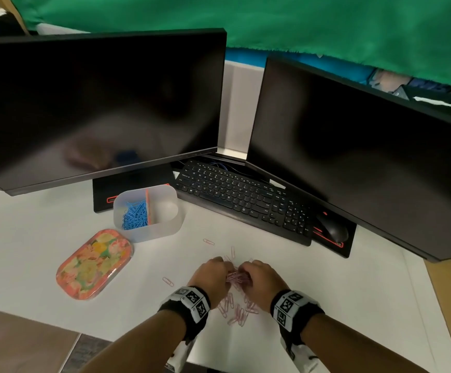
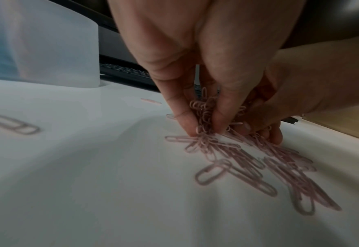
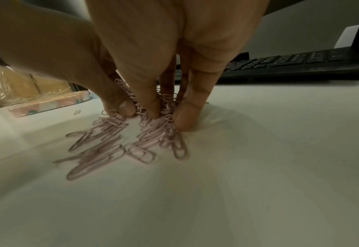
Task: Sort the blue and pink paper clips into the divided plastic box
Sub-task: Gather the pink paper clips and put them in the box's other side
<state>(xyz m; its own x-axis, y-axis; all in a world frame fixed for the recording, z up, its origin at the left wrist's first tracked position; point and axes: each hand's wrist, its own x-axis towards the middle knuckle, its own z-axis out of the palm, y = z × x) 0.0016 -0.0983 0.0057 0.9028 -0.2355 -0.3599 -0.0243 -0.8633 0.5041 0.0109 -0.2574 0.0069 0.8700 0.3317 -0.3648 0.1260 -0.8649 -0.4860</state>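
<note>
Nearest, loose pink clips (image 1: 235,309) lie scattered on the white desk (image 1: 326,292). Just beyond, the left hand (image 1: 211,275) and right hand (image 1: 263,277) meet, fingertips (image 3: 149,107) curled down and pinching a bunch of pink clips between them, seemingly mid-gather. Farther off stands the box (image 1: 149,235), blue clips (image 1: 135,215) in its left half, right half apparently empty. Next: lift the bunch cleanly and carry it to that right half.

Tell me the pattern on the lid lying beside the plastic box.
The rounded lid bears a pink, yellow and green floral print; the head view shows it best.
</note>
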